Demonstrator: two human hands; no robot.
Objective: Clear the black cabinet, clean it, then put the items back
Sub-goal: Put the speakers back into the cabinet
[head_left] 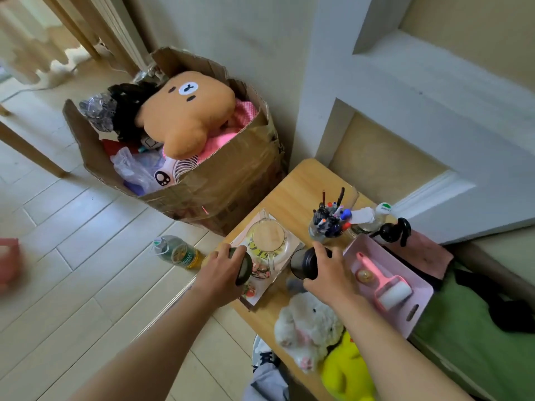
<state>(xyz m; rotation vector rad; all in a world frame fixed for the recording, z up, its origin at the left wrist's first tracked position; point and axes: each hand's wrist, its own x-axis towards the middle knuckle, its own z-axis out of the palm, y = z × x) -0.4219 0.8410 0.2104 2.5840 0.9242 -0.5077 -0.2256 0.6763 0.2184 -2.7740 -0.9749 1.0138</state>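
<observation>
1. The right hand is clenched round a black canister. The canister is tipped on its side just right of the glass jug, with its open mouth facing the other hand.
2. The left hand grips a black disc, probably the canister's lid, just left of the jug. The two are held apart, likely for fitting together.
3. The black cabinet is out of view. Its items seem parked on the wooden table: a pen cup right of the jug, and a pink tray holding a lint roller further right.

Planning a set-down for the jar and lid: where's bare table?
Bare wood at the far end of the table, between cardboard box and pen cup. Small strip between booklet and white plush. Crowded elsewhere: glass jar, pink tray, yellow plush.
</observation>
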